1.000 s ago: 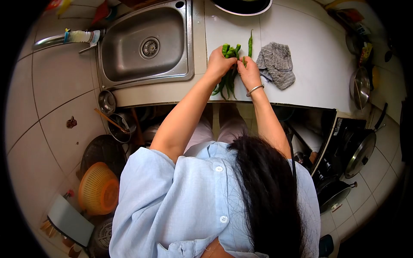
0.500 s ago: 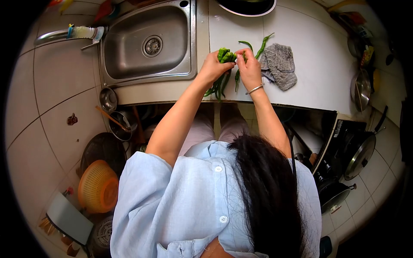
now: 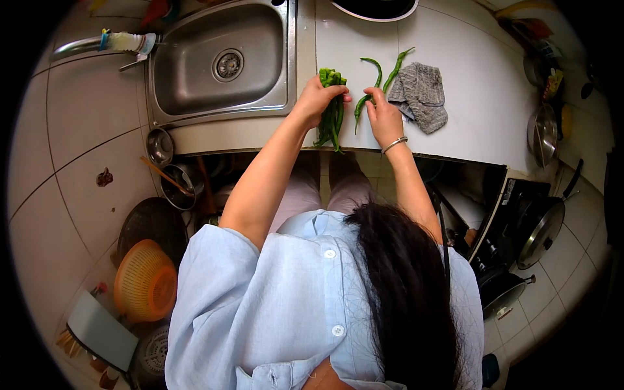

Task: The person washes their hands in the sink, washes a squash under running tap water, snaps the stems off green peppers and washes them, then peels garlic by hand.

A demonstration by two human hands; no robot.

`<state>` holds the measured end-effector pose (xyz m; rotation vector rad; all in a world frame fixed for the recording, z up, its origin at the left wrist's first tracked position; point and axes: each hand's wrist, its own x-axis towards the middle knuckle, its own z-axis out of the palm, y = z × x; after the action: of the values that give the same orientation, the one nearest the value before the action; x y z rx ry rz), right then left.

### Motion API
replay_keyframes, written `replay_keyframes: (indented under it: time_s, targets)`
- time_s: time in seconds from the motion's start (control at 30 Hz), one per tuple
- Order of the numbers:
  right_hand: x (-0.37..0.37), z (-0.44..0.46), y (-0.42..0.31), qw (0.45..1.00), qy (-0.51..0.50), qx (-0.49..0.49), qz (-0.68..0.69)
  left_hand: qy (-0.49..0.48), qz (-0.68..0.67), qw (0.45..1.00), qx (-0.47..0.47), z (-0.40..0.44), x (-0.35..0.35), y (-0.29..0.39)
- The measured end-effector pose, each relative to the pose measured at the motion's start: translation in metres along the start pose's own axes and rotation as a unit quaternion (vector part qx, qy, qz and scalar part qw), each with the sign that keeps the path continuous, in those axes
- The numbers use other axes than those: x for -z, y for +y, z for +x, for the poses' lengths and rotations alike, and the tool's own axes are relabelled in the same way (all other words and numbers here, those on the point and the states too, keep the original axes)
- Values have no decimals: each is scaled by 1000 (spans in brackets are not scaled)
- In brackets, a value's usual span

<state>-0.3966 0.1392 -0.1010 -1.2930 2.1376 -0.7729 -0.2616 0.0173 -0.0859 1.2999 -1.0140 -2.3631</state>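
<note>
A bunch of green peppers (image 3: 333, 117) is gripped in my left hand (image 3: 318, 99), stem ends up, near the counter's front edge. My right hand (image 3: 383, 116), with a bracelet at the wrist, is to the right of the bunch, its thumb and fingers beside two loose peppers. One curved pepper (image 3: 377, 70) lies on the white counter; its lower part passes by my right fingertips. The other long pepper (image 3: 398, 66) slants up next to the grey cloth (image 3: 419, 97). Whether my right fingers touch a pepper is hard to see.
A steel sink (image 3: 257, 45) with a faucet (image 3: 78, 49) is on the left. A dark round pan (image 3: 377, 16) stands at the counter's back. An orange basket (image 3: 146, 283) and pots are low on the left; lidded pans (image 3: 543, 234) stand on the right.
My left hand has shifted left with the bunch, and my right hand has parted from it, moving slightly right and down. The two loose peppers now show more fully on the counter.
</note>
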Motion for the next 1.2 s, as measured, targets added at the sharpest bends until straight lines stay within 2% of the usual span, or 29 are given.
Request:
replay_keyframes:
  time_s: [0.07,0.17,0.27,0.37,0.47,0.57,0.77,0.93,1.03,1.2]
  targets:
    - [-4,-3,-1,999,-16,6,-29,0,-17,1000,-12,1,3,-2]
    - [-8,-5,-3,1000,27,-3,0,1,-8,1000,-10,0,5,0]
    - [-7,-4,2,999,31,16,-30,-3,28,1000,-3,0,9,-2]
    - [-4,-5,8,998,16,25,-57,16,7,1000,-18,0,9,-9]
    - [-2,-8,13,998,42,5,-41,37,-3,999,-31,-1,5,-11]
    - [-2,-10,16,998,53,24,-35,7,86,996,-34,-2,4,-4]
    - [-8,-4,6,993,12,65,-97,19,105,994,-36,-6,8,-8]
    - [-20,14,-10,988,-34,41,-144,82,21,995,-52,-14,22,-9]
    - [-30,29,-17,990,-23,50,-131,104,-21,993,-47,-20,37,2]
    - [-46,45,-38,999,-6,37,-10,101,-83,988,-87,-26,46,9]
